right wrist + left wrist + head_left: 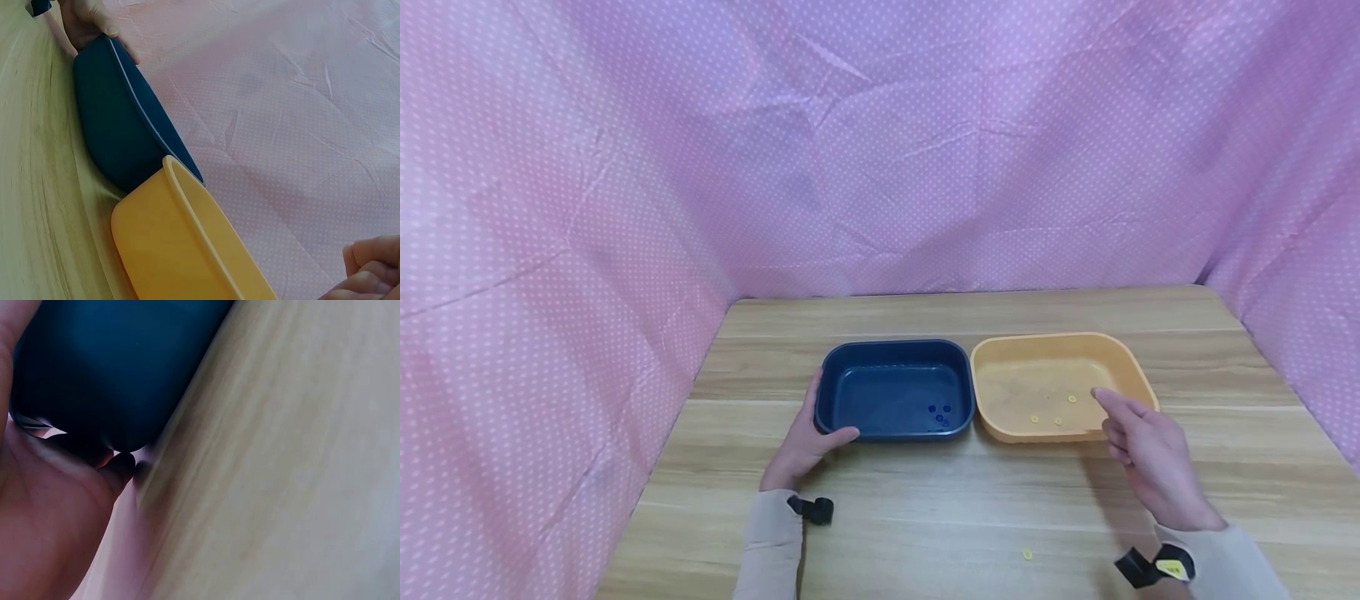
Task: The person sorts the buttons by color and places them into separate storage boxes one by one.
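Note:
My left hand (802, 442) holds the dark blue tray (880, 433) at its left end, thumb over the front rim and fingers along the side. In the left wrist view the palm lies close against the tray (119, 369). Several small blue ring-like pieces (939, 417) lie in its front right corner. My right hand (1153, 454) hovers over the right front of the yellow tray (1022, 358), index finger extended toward the thumb and the other fingers curled. No held thing shows at its fingertips. Small yellow ring-like pieces (1058, 421) lie inside that tray.
One more yellow ring-like piece (1027, 554) lies on the wooden table (925, 508) near the front. The two trays stand side by side, nearly touching. A pink dotted cloth (880, 167) hangs behind the table and at both sides.

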A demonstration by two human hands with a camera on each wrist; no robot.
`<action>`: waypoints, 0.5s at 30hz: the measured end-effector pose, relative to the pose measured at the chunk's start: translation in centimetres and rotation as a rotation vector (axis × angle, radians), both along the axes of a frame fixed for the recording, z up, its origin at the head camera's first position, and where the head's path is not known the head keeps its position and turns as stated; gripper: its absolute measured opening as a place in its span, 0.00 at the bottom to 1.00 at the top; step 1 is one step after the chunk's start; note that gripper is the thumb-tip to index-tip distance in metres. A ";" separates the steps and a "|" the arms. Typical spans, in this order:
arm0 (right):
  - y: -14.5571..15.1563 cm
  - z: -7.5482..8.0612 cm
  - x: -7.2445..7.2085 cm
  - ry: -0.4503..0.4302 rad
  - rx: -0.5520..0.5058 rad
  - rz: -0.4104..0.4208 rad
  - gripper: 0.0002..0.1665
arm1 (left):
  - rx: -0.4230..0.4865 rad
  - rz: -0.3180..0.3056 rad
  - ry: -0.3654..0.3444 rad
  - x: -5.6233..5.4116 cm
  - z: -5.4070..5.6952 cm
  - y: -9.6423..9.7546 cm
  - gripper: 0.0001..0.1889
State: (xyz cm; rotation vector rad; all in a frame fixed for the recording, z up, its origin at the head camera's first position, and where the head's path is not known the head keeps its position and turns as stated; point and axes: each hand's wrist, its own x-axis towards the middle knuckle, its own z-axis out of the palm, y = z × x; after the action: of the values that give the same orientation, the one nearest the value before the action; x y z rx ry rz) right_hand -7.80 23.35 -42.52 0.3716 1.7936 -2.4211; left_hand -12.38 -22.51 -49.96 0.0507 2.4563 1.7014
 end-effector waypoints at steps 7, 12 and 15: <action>-1.7 -0.2 2.2 0.194 0.614 0.183 0.07 | 0.007 -0.003 -0.007 0.0 0.1 0.1 0.60; -4.8 -2.5 5.7 0.406 1.119 0.574 0.15 | 0.008 -0.002 -0.016 0.0 0.0 0.0 0.60; -5.6 -4.0 6.6 0.365 1.226 0.783 0.27 | 0.006 0.006 -0.037 -0.1 0.1 0.0 0.60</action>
State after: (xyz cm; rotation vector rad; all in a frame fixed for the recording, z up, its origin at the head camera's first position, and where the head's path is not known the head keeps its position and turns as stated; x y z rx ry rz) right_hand -1.16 17.79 -46.47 -0.6384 2.6559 -0.7324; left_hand -12.44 -22.54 -49.89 0.0126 2.4272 1.6970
